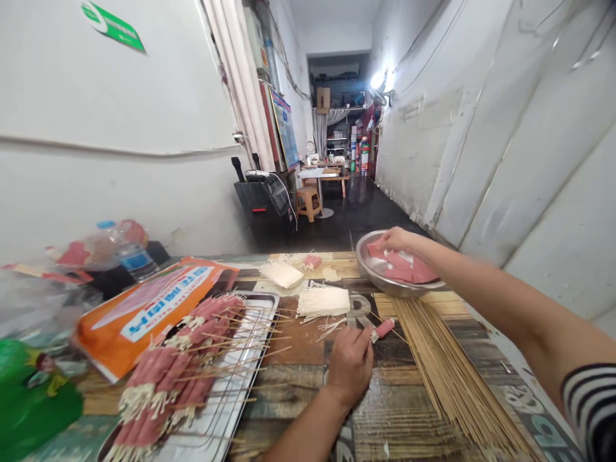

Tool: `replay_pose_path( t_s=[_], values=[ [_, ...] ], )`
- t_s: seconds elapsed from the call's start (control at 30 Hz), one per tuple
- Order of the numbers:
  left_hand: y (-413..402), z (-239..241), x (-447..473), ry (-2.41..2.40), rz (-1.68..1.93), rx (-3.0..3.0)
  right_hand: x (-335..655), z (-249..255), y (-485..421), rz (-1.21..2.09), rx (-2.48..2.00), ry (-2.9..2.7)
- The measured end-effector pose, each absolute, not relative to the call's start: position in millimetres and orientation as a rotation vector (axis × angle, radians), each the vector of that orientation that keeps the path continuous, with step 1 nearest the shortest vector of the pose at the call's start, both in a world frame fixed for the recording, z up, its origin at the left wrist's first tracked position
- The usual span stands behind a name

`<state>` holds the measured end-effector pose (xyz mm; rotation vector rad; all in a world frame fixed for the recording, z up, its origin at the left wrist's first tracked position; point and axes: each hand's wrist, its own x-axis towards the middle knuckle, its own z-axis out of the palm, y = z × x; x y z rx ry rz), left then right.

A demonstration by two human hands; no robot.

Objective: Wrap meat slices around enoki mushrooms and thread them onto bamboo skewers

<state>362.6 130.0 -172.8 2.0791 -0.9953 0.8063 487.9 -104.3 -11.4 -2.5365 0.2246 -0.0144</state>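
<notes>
My left hand rests on the wooden-patterned table, fingers curled closed at the mushroom end of a bacon-wrapped enoki roll. A thin skewer crosses this roll. My right hand reaches into a metal bowl and pinches a slice of bacon; its fingertips are partly hidden. More pink slices lie in that bowl. Just beyond my left hand is a bundle of enoki mushrooms with loose strands. Bamboo skewers lie in a thick spread below the bowl.
At the left, a metal tray with a wire rack carries several skewered bacon rolls. Behind it lies an orange bacon package, near a plastic bottle and a green bag. Another enoki bundle sits farther back.
</notes>
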Motion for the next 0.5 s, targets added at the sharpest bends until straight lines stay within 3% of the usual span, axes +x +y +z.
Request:
replay_pose_path(
  t_s=[0.27,0.37,0.5],
  values=[
    [135.1,-156.3,371.9,-0.733,0.658,2.078,396.2,-10.9,-84.4,0.132,-2.379,-0.123],
    [147.7,-141.7,375.5,-0.602,0.565,2.129,354.3,-40.2,-55.9,0.114,-2.439,-0.272],
    [176.1,-130.9,361.8,-0.630,0.483,2.219,291.8,-102.8,-29.0,-0.218,-2.520,-0.780]
  ],
)
